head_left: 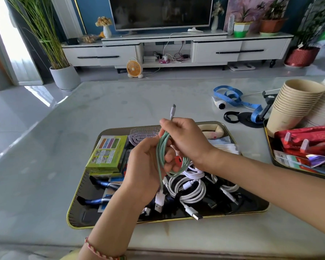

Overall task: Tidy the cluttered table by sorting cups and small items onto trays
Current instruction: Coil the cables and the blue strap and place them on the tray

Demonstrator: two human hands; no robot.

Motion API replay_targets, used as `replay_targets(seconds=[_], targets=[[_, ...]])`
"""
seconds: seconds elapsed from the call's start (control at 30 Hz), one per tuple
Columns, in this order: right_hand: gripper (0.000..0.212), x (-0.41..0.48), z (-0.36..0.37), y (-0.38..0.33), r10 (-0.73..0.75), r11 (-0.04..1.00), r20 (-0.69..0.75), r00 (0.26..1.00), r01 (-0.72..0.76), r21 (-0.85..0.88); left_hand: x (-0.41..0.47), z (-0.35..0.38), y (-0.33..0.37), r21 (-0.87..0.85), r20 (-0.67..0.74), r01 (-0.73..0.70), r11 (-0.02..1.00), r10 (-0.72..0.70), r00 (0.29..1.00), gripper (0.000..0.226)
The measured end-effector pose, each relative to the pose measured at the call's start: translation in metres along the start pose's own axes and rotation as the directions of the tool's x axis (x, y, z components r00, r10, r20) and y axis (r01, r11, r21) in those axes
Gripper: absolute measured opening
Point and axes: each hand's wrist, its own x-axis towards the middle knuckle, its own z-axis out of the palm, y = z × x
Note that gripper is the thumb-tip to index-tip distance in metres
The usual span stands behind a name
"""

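Left hand (148,162) grips a coiled green cable (162,156); right hand (184,139) pinches its upper plug end, both above the black tray (79,214).

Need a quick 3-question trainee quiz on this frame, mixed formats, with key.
1. True or false: the left hand and right hand both hold the green cable.
2. The white cables lie in: A) the black tray B) a drawer C) the floor.
3. Fill in: the blue measuring tape lies on the ____.
Key: 1 true; 2 A; 3 table.
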Motion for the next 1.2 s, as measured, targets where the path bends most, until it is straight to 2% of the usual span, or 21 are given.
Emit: replay_targets(seconds=[0.1, 0.17, 0.27, 0.37, 0.47, 0.6, 0.7, 0.77, 0.8, 0.87, 0.93, 1.0, 1.03, 1.07, 1.1, 1.13, 1.2], targets=[[0.038, -0.004, 0.000, 0.004, -0.039, 0.995, -0.025, 0.999, 0.036, -0.098, 0.000, 0.002, 0.000, 0.044, 0.012, 0.086, 0.995, -0.087, 0.996, 0.046], [0.038, -0.004, -0.001, 0.003, -0.012, 0.997, -0.023, 1.000, 0.011, -0.075, -0.002, 0.005, 0.001, 0.066, -0.004, 0.085, 0.994, -0.085, 0.996, 0.046], [0.043, -0.002, -0.004, -0.004, 0.148, 0.980, -0.035, 0.988, -0.142, 0.141, -0.004, 0.007, -0.001, 0.129, -0.004, 0.008, 0.992, -0.008, 1.000, 0.041], [0.043, -0.001, -0.006, -0.007, 0.317, 0.890, -0.037, 0.948, -0.283, 0.358, -0.002, 0.007, -0.004, 0.213, -0.016, -0.074, 0.974, 0.079, 0.997, 0.040], [0.039, 0.000, -0.007, -0.007, 0.419, 0.786, -0.034, 0.907, -0.344, 0.514, -0.003, 0.008, -0.006, 0.263, -0.027, -0.137, 0.955, 0.149, 0.988, 0.040], [0.040, 0.005, -0.007, -0.005, 0.494, 0.740, -0.123, 0.861, -0.341, 0.580, -0.004, 0.009, -0.007, 0.324, -0.028, -0.181, 0.929, 0.201, 0.979, 0.037], [0.038, 0.008, -0.010, -0.006, 0.475, 0.755, -0.115, 0.873, -0.337, 0.562, -0.003, 0.010, -0.011, 0.393, -0.013, -0.240, 0.888, 0.266, 0.964, 0.035], [0.040, 0.008, -0.011, -0.006, 0.390, 0.810, -0.048, 0.920, -0.317, 0.493, -0.004, 0.008, -0.010, 0.390, -0.025, -0.241, 0.889, 0.272, 0.962, 0.034], [0.044, 0.006, -0.011, -0.007, 0.309, 0.870, -0.026, 0.951, -0.272, 0.412, -0.004, 0.006, -0.008, 0.377, -0.030, -0.224, 0.898, 0.254, 0.967, 0.034], [0.048, 0.001, -0.009, -0.010, 0.103, 0.973, -0.007, 0.995, -0.100, 0.207, -0.005, 0.003, -0.002, 0.347, -0.027, -0.175, 0.921, 0.196, 0.980, 0.033], [0.037, -0.004, -0.005, -0.013, -0.011, 0.995, -0.068, 0.998, 0.018, 0.102, -0.005, 0.001, 0.002, 0.334, -0.030, -0.135, 0.933, 0.154, 0.988, 0.033], [0.023, -0.001, -0.005, -0.009, 0.015, 0.997, -0.194, 0.981, 0.000, 0.075, -0.004, -0.001, 0.004, 0.334, -0.035, -0.112, 0.936, 0.132, 0.991, 0.034], [0.024, 0.001, -0.007, -0.006, -0.014, 0.999, -0.241, 0.970, 0.022, 0.031, -0.004, -0.002, 0.004, 0.337, -0.037, -0.101, 0.936, 0.120, 0.992, 0.034], [0.026, 0.003, -0.011, -0.002, -0.119, 0.992, -0.256, 0.959, 0.102, -0.078, -0.004, -0.003, 0.003, 0.344, -0.037, -0.082, 0.935, 0.101, 0.994, 0.035], [0.026, 0.004, -0.016, 0.000, -0.279, 0.947, -0.216, 0.936, 0.230, -0.226, -0.004, -0.004, 0.003, 0.350, -0.037, -0.055, 0.935, 0.072, 0.997, 0.036], [0.025, 0.005, -0.021, 0.001, -0.425, 0.857, -0.122, 0.897, 0.355, -0.373, -0.004, -0.005, 0.004, 0.352, -0.036, -0.025, 0.936, 0.040, 0.999, 0.037], [0.034, 0.004, -0.028, 0.000, -0.557, 0.638, 0.127, 0.821, 0.521, -0.567, -0.005, -0.007, 0.006, 0.331, -0.027, 0.010, 0.944, -0.001, 1.000, 0.039]])
